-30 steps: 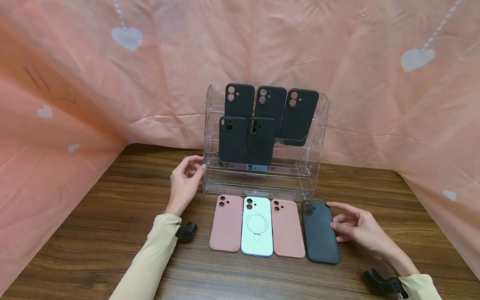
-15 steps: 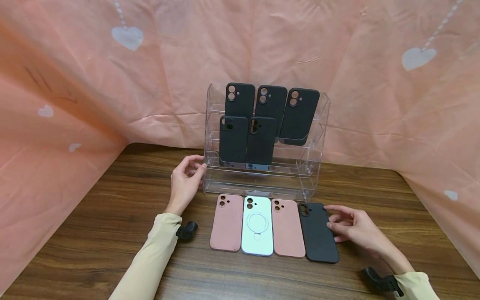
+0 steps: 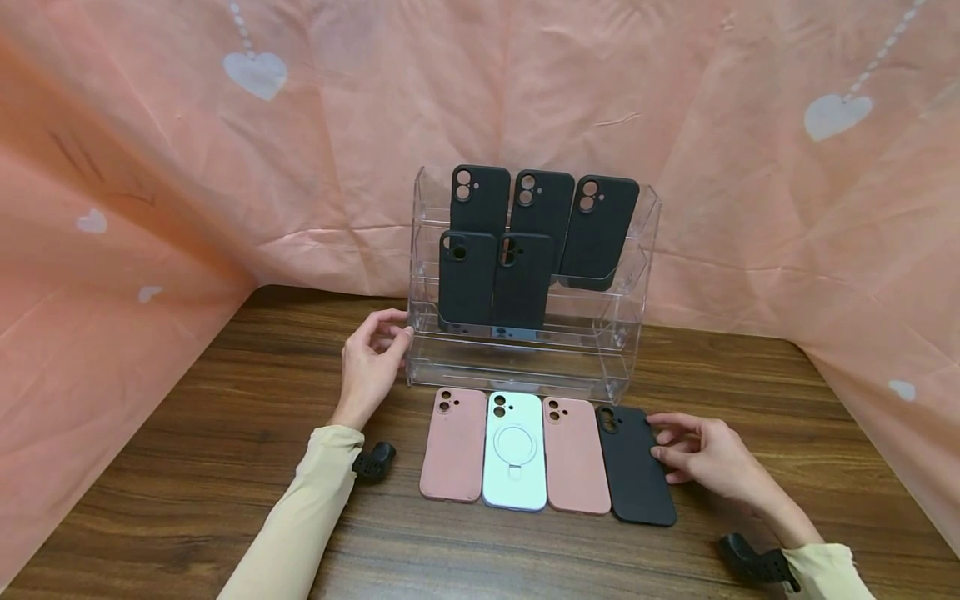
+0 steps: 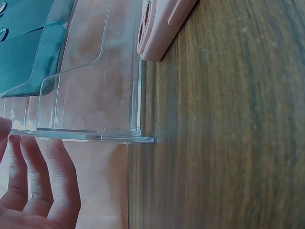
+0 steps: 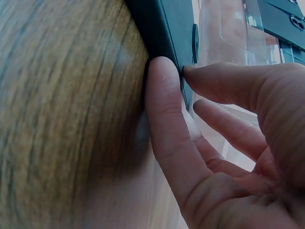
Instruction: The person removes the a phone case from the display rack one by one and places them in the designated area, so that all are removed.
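Black phone case: cut off by top edge; pink phone case: likewise; right fingers blurred.

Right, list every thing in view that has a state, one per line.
acrylic rack: upright, holds five dark cases
black case: flat on table, beside the pink one
two pink cases: flat
white case: flat, ring stand folded
left hand: fingertips on rack's edge
right hand: fingertips against black case's edge
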A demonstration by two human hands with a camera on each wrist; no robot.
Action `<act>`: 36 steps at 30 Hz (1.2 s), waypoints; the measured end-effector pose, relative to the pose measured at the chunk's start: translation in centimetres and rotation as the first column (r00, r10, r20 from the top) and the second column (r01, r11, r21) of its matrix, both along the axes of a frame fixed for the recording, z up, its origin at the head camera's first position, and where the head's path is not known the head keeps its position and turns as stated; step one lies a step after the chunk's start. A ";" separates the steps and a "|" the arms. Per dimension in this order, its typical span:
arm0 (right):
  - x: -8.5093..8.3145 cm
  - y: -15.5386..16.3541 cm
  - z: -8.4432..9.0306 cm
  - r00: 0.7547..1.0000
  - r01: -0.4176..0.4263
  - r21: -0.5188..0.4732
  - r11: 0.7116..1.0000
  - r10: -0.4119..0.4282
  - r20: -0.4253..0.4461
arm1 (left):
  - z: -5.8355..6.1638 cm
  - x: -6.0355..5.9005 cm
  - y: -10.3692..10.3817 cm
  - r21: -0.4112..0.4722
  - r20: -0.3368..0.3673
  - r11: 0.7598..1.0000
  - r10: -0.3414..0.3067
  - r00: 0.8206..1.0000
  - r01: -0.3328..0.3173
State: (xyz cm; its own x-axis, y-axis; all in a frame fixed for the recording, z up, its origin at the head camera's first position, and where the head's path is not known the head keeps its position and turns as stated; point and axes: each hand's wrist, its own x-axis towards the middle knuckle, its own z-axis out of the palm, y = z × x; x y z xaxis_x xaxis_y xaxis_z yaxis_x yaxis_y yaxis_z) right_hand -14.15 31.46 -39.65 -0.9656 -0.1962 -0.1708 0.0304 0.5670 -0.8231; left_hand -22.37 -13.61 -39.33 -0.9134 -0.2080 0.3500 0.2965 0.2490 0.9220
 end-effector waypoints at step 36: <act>-1.8 -0.8 3.9 0.830 0.166 -0.045 0.985 -0.164 -0.533 | 0.0 0.0 0.1 0.010 0.003 1.000 0.013 1.000 -0.013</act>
State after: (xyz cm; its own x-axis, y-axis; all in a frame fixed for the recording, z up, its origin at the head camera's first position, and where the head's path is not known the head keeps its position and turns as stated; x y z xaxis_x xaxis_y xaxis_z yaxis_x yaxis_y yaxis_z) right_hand -15.93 30.65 -35.70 -0.9250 -0.0257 0.3790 -0.3185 0.5961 -0.7370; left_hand -22.35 -13.49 -39.36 -0.9115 -0.2233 0.3454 0.2909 0.2436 0.9252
